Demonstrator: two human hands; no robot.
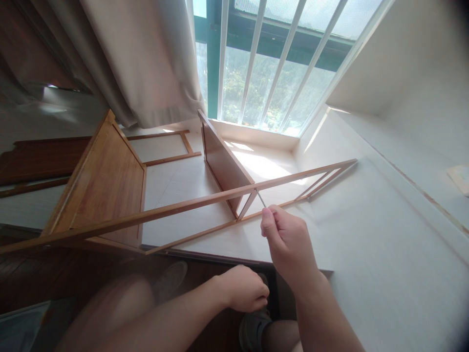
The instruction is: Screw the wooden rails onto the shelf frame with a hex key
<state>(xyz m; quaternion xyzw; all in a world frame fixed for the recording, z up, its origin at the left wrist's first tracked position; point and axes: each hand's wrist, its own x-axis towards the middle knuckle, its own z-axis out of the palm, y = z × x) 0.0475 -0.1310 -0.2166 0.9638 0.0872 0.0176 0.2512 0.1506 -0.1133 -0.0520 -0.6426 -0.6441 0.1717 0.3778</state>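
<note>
Below the barred window [278,80], the right hand [289,239] grips a metal rod [261,198], angled to meet the wooden rail [190,204], left hand [245,289] curled shut.

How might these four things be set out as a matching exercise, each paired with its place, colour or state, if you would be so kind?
Column 1
1. right hand
2. left hand
3. curtain
4. window bars

Column 2
A. white, running across the window
B. gripping a thin rod that reaches up to the wooden frame
C. beige, hanging in folds at the picture's upper left
D. curled, lower in the picture than the other hand

Right pairs: 1-B, 2-D, 3-C, 4-A
</note>
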